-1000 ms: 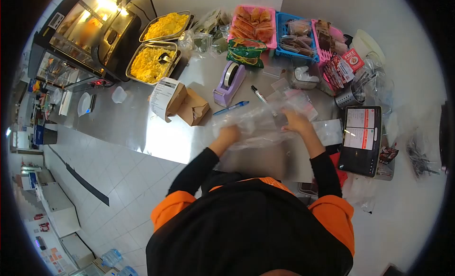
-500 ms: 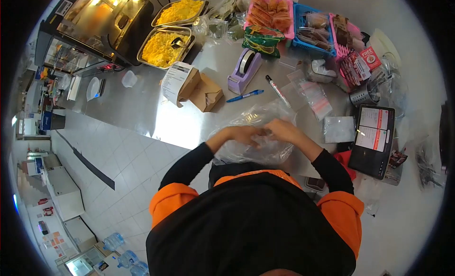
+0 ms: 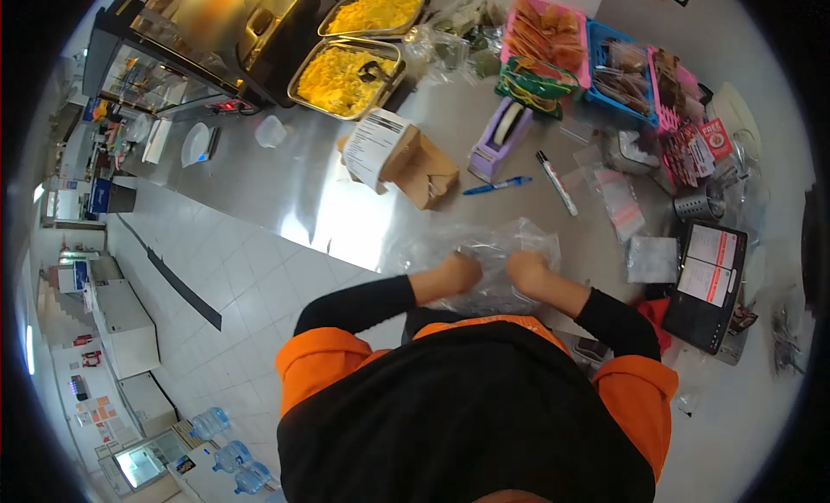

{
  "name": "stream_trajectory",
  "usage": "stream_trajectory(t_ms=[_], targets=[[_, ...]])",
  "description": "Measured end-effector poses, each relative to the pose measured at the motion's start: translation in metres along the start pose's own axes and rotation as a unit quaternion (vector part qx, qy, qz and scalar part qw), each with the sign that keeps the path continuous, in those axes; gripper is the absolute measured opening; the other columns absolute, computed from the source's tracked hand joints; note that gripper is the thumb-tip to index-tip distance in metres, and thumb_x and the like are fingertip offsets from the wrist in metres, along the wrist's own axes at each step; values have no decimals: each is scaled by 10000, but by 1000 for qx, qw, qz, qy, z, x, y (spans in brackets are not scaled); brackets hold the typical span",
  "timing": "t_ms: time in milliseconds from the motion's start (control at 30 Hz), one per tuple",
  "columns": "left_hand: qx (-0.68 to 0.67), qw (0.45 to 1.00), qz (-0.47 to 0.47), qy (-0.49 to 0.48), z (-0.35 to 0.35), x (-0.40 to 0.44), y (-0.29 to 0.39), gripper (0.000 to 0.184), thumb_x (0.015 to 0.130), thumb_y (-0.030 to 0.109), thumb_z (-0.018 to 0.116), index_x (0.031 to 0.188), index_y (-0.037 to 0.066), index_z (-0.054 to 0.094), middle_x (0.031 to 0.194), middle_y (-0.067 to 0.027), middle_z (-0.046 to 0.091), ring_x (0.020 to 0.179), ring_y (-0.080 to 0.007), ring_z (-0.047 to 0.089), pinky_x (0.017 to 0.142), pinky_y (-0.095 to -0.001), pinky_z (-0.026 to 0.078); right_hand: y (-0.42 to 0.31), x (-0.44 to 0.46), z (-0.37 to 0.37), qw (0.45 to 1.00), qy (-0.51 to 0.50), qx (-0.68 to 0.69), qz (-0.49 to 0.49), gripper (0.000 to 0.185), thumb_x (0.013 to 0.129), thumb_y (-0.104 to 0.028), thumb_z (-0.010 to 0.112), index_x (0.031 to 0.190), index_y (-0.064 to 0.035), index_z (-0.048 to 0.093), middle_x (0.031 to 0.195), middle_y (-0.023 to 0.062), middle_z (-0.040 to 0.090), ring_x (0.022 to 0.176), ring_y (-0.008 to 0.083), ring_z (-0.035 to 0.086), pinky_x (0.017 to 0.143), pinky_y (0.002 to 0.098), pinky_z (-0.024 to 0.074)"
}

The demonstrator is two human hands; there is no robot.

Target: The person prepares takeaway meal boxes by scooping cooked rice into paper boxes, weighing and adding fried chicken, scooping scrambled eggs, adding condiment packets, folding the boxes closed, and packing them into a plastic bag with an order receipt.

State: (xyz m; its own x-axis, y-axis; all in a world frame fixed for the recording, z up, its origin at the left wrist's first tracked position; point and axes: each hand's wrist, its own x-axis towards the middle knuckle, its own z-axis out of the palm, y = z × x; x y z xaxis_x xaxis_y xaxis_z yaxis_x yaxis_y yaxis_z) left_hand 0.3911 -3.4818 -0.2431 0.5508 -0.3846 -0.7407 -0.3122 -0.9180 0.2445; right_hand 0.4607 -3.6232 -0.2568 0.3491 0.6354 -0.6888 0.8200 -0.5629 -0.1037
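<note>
A clear plastic bag [image 3: 493,244] lies crumpled at the near edge of the steel counter, close to my body. My left hand [image 3: 456,274] is closed in a fist on the bag's left part. On the other side, my right hand [image 3: 529,273] is also closed on the plastic, a short gap from the left. Beyond the bag are a blue pen [image 3: 497,186], a marker [image 3: 556,183] and a purple tape dispenser [image 3: 500,140]. A folded brown cardboard box [image 3: 424,170] with a printed paper [image 3: 376,149] stands further left.
Two trays of yellow food [image 3: 341,78] sit at the back beside a lit display warmer [image 3: 216,36]. Pink and blue baskets [image 3: 621,71] hold packets at the back right. A tablet [image 3: 705,283] and small plastic bags [image 3: 653,259] lie to the right.
My hands were close together with fingers loose over the plastic; now they are apart and closed on it. The whole view has shifted, so the counter items appear further right.
</note>
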Motion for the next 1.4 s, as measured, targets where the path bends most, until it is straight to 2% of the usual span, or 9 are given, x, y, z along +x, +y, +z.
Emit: stream_trajectory(t_ms=[100,233,367,500,800,1000,1133,1233,1400], targets=[[32,995,67,65,-39,-53,3,317,686,18,555,1002,32,537,1039,-115,543,942,-247,546,743,-373,459,-9,-36,-41,995,90,7,-44,201,714,-109,523,876,-26,607,840,146,605,780,296,595,649,382,466],[-290,821,320,373,-99,-143,-82,329,712,34,563,1040,41,541,963,-81,585,818,-188,571,748,-303,443,-17,-84,-98,960,201,181,-70,329,701,-166,594,979,-9,516,893,177,555,866,297,557,768,364,434],[-334,724,-114,592,-74,-144,-245,424,857,363,453,1136,44,456,990,-130,546,853,-165,525,687,-260,435,-54,-59,-157,870,268,407,-74,647,718,-258,629,1227,2,326,1100,196,485,993,273,507,794,357,420],[-676,649,-180,300,-46,-120,-274,588,804,441,505,1259,104,346,1000,-121,539,817,-193,550,645,-334,465,-71,67,-122,839,341,424,-11,886,681,-411,652,1314,-21,171,1266,273,269,1114,385,371,918,375,335],[-705,619,95,331,-36,-89,-292,611,794,394,530,1285,108,306,1191,-126,383,1107,-198,387,896,-302,339,-54,138,-154,832,292,471,-21,951,633,-626,569,1314,-59,223,1271,250,298,1197,364,279,946,462,278],[-706,633,63,310,-39,-107,-266,686,774,436,523,1321,161,214,1259,-112,163,1235,-282,166,982,-351,237,-98,92,-183,903,297,172,258,918,681,-652,487,1312,-43,217,1294,261,253,1216,379,240,965,452,240],[-728,632,-40,262,-24,-113,-261,768,793,433,483,1347,206,2,1376,-99,43,1265,-267,129,909,-515,300,-95,90,-165,875,378,249,171,946,692,-671,442,1312,-6,179,1287,297,230,1215,410,217,966,442,232],[-633,663,1,400,4,-78,-280,828,755,402,576,1347,157,51,1318,-136,152,1237,-262,185,916,-399,329,-91,101,-148,837,352,394,144,989,667,-676,471,1310,9,164,1276,331,213,1204,438,217,970,446,227],[-755,555,38,348,-23,-98,-262,873,754,301,606,1344,111,-9,1365,-144,99,1245,-243,188,977,-336,257,-86,108,-158,814,284,480,164,1105,563,-695,561,1314,5,151,1240,365,227,1167,469,253,966,464,240]])
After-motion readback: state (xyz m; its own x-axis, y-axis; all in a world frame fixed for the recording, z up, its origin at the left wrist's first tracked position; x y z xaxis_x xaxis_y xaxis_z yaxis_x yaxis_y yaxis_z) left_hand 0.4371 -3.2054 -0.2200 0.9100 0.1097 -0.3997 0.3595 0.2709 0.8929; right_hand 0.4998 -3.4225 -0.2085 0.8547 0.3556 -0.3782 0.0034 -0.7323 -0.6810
